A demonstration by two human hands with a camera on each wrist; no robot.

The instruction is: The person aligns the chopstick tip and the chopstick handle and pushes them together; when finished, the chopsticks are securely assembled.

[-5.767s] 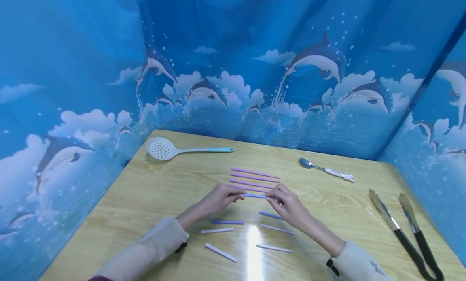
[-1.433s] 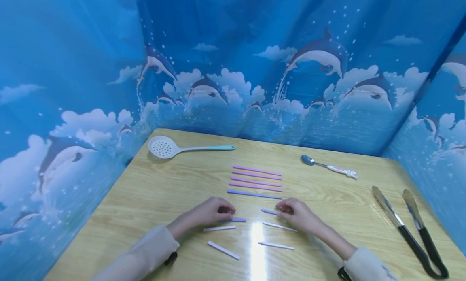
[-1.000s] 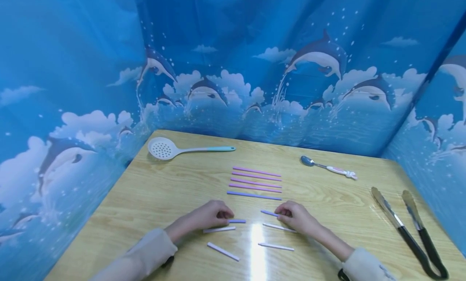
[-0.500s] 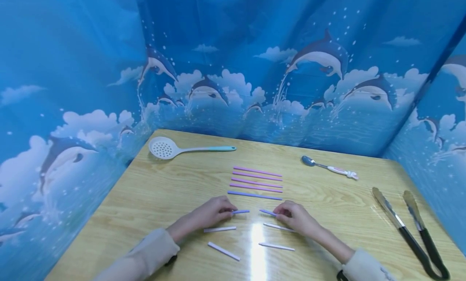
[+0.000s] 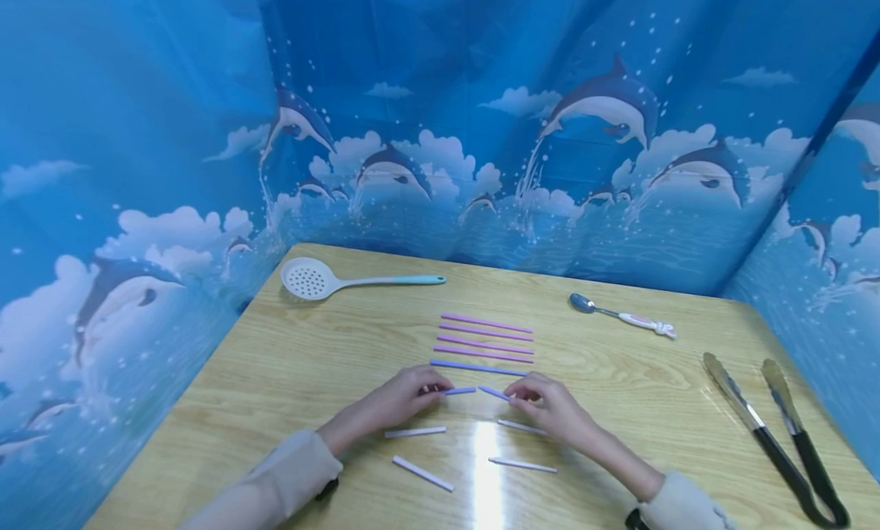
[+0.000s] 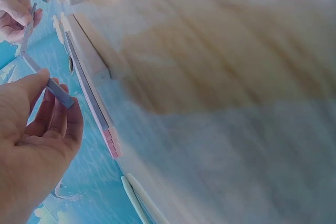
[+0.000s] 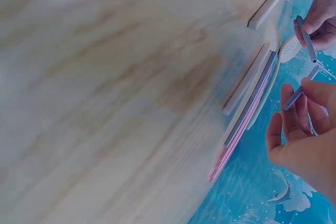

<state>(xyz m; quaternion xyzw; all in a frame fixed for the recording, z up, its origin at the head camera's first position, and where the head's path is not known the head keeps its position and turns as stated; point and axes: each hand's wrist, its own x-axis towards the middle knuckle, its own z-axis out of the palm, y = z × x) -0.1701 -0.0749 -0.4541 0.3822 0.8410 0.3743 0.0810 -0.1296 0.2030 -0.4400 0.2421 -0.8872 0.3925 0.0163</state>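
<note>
In the head view my left hand pinches a short blue-purple stick between thumb and fingers. Facing it, my right hand pinches a second short blue-purple stick. Their inner ends point at each other with almost no gap in the head view. Both wrist views show the left stick and the right stick held above the tabletop, slightly angled to one another. Whether the tips touch, I cannot tell. Just beyond the hands lies a long blue stick, below several long pink-purple sticks.
Nearer the front lie short pale sticks: two on the left and two on the right. A skimmer lies at the back left, a spoon at the back right. Black-handled tongs lie along the right side.
The long blue stick, earlier between both hands, now lies below the pink-purple ones. My left hand has lifted a short stick and moved it away and rightward; my right has brought its stick leftward.
</note>
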